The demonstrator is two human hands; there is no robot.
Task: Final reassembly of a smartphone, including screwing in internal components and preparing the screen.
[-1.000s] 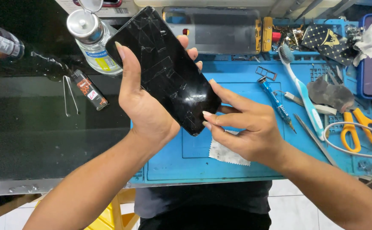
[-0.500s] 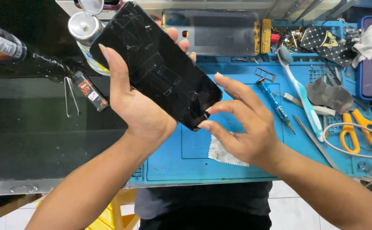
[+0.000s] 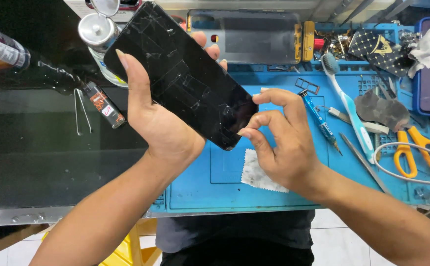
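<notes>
- While spread under everything else, dark worktop on the left side, glossy and reflective, with blue repair mat covering the right side.
- Held up above the mat's left edge, black phone, tilted with its top toward the upper left and its bottom corner toward the lower right; glass badly cracked, fracture lines running across the whole face, strips of clear tape laid over the cracks, lower end smoother and shiny.
- Wrapped around the phone from behind and below, left hand: thumb pressed along the near long edge, fingers curling over the far edge, closed firmly on the phone.
- Set at the phone's bottom corner, right hand: fingers bent, thumb and forefinger pinched together just at the glass edge; cannot tell whether anything thin sits between them.
- Lying flat at the mat's far edge, second dark phone body.
- Resting on the mat to the right, toothbrush with a blue and white handle, then orange-handled scissors beyond it.
- Just beside the right hand, blue screwdriver.
- Under the right wrist on the mat, small white cloth.
- Left of the left hand on the dark surface, small tube.
</notes>
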